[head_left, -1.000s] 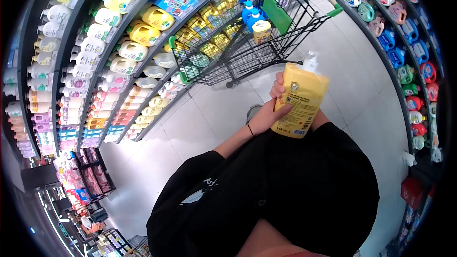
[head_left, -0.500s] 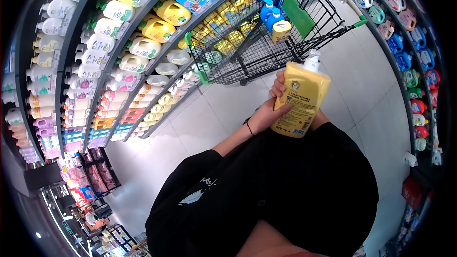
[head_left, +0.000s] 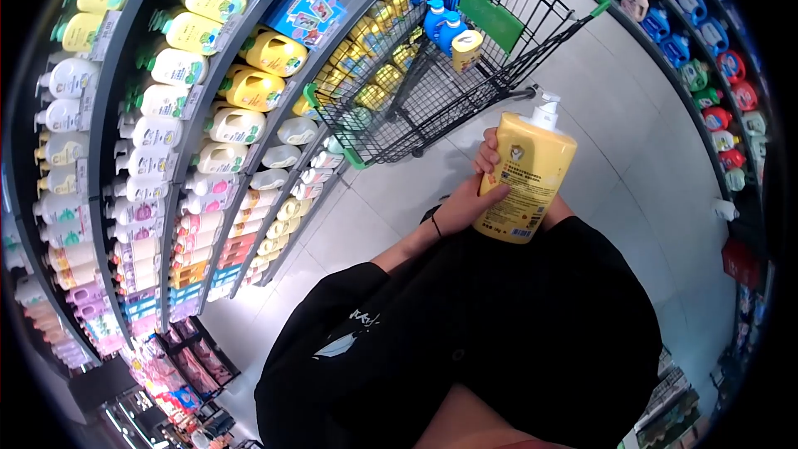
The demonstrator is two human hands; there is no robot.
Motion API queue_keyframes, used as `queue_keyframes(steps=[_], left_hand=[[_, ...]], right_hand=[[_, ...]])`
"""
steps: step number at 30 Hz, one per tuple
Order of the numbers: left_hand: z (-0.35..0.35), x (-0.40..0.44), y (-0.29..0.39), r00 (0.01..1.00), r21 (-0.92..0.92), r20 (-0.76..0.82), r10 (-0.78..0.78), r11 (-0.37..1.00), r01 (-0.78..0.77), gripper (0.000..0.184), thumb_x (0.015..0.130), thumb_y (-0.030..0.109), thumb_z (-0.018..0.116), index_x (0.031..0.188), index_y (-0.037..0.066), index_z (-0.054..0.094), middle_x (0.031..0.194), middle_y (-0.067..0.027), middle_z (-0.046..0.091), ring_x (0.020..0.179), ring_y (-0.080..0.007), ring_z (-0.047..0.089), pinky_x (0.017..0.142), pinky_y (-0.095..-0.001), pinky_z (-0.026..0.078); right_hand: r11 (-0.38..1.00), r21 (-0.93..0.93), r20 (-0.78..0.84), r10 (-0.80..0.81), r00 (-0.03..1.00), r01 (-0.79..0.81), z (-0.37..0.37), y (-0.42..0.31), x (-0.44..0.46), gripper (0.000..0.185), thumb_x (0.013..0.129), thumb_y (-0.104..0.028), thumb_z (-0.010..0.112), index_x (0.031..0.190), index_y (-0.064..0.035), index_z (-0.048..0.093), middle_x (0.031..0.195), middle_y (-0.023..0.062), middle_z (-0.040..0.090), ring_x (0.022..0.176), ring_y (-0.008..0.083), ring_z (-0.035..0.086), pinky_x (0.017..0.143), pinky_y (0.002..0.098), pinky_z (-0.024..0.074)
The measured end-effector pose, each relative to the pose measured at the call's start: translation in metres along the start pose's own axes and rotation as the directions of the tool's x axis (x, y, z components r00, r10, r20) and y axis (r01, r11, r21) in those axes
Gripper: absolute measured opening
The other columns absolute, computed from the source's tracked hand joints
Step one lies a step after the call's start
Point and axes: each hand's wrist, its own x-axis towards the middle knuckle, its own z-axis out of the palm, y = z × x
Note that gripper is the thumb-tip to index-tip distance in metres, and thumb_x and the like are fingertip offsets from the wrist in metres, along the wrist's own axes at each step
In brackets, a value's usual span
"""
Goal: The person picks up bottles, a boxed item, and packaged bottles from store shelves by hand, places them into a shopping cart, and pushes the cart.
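The left hand [head_left: 459, 204] holds the yellow bottle [head_left: 529, 175]; the right wrist [head_left: 559, 211] runs behind it. Farther off, a cart [head_left: 492, 17] stands beside left shelves [head_left: 112, 91].

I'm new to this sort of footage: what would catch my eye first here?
Probably the yellow pump bottle, in the left hand just right of centre. Beyond it, a black shopping cart with green trim carries two blue bottles and a yellow one. Rows of bottles curve down the left side.

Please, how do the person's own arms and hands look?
The black top has loose sleeves; a white print shows on its left side. The left hand is gloveless, with a thin dark band around its wrist. The right wrist is hidden, so I cannot tell whether it carries a band.
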Motion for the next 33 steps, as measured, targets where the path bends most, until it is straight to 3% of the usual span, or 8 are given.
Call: queue_keyframes(steps=[5, 8, 10, 17, 22, 25, 28, 33], left_hand=[[0.001, 0.002, -0.011, 0.997, -0.014, 0.072, 0.024, 1.0, -0.023, 0.06, 0.091, 0.039, 0.06, 0.124, -0.009, 0.046, 0.114, -0.0165, 0.061, 0.104, -0.0214, 0.06, 0.091, -0.0308, 0.046], [0.003, 0.0, -0.014, 0.99, -0.082, 0.139, 0.006, 0.997, 0.005, 0.058, 0.092, 0.037, 0.058, 0.126, -0.008, 0.044, 0.116, -0.0154, 0.06, 0.106, -0.0209, 0.057, 0.093, -0.0309, 0.044], [-0.002, -0.002, -0.012, 0.971, -0.123, 0.237, -0.018, 0.991, 0.048, 0.057, 0.094, 0.033, 0.055, 0.131, -0.007, 0.04, 0.12, -0.0144, 0.056, 0.113, -0.0214, 0.053, 0.098, -0.0321, 0.042], [-0.011, -0.006, -0.015, 0.98, -0.293, 0.199, 0.011, 0.955, 0.049, 0.049, 0.093, 0.027, 0.059, 0.126, -0.007, 0.046, 0.118, -0.0115, 0.058, 0.108, -0.016, 0.055, 0.094, -0.0281, 0.044], [-0.02, -0.014, -0.027, 0.98, -0.409, 0.159, 0.123, 0.911, -0.047, 0.043, 0.096, 0.025, 0.055, 0.124, -0.006, 0.048, 0.115, -0.0098, 0.059, 0.106, -0.0146, 0.055, 0.093, -0.0272, 0.044], [-0.019, -0.017, -0.031, 0.978, -0.398, 0.09, 0.19, 0.907, -0.139, 0.041, 0.096, 0.025, 0.054, 0.123, -0.006, 0.049, 0.115, -0.0093, 0.059, 0.105, -0.014, 0.056, 0.092, -0.0268, 0.045], [-0.02, -0.024, -0.029, 0.985, -0.42, 0.114, 0.128, 0.905, -0.069, 0.041, 0.096, 0.025, 0.054, 0.124, -0.006, 0.049, 0.115, -0.0091, 0.059, 0.106, -0.0139, 0.055, 0.092, -0.0272, 0.044], [-0.021, -0.033, -0.027, 0.983, -0.425, 0.092, 0.156, 0.899, -0.103, 0.042, 0.097, 0.025, 0.053, 0.125, -0.006, 0.048, 0.116, -0.0096, 0.058, 0.108, -0.0143, 0.054, 0.093, -0.028, 0.044]], right_hand=[[0.998, -0.041, -0.043, -0.047, 0.998, 0.045, 0.004, 0.004, -0.014, 0.045, 0.09, -0.049, 0.045, 0.093, -0.0045, 0.049, 0.078, 0.0066, 0.049, 0.078, 0.022, 0.05, 0.074, 0.0309, 0.0432], [0.996, -0.089, -0.232, -0.042, 0.972, 0.021, 0.032, 0.008, -0.017, 0.036, 0.089, -0.047, 0.045, 0.085, -0.011, 0.045, 0.069, -0.0013, 0.045, 0.067, 0.0145, 0.047, 0.076, 0.0289, 0.04], [0.995, -0.088, -0.25, -0.058, 0.967, 0.037, 0.028, 0.013, -0.019, 0.035, 0.089, -0.046, 0.045, 0.085, -0.0113, 0.044, 0.069, -0.0016, 0.045, 0.067, 0.0141, 0.046, 0.076, 0.0284, 0.0395], [0.999, -0.038, -0.121, -0.032, 0.992, 0.028, -0.005, 0.021, -0.011, 0.041, 0.091, -0.049, 0.042, 0.087, -0.0089, 0.047, 0.075, 0.0024, 0.047, 0.071, 0.0168, 0.045, 0.075, 0.0291, 0.0397], [0.997, -0.059, -0.166, 0.047, 0.985, -0.057, 0.0, 0.027, 0.006, 0.04, 0.092, -0.049, 0.041, 0.087, -0.0096, 0.046, 0.074, 0.0025, 0.047, 0.071, 0.0168, 0.045, 0.076, 0.0291, 0.0392], [0.993, -0.065, -0.165, 0.086, 0.983, -0.098, 0.008, 0.028, 0.015, 0.04, 0.092, -0.049, 0.04, 0.087, -0.0099, 0.046, 0.074, 0.002, 0.047, 0.071, 0.0166, 0.045, 0.076, 0.0287, 0.0389], [0.991, -0.083, -0.187, 0.086, 0.979, -0.103, 0.011, 0.033, 0.012, 0.04, 0.093, -0.049, 0.039, 0.087, -0.0101, 0.046, 0.074, 0.0013, 0.047, 0.07, 0.0162, 0.044, 0.075, 0.0285, 0.0385], [0.989, -0.075, -0.199, 0.109, 0.974, -0.126, 0.015, 0.038, 0.012, 0.039, 0.093, -0.048, 0.04, 0.087, -0.0102, 0.047, 0.073, 0.001, 0.047, 0.07, 0.0156, 0.045, 0.075, 0.0284, 0.0385]])
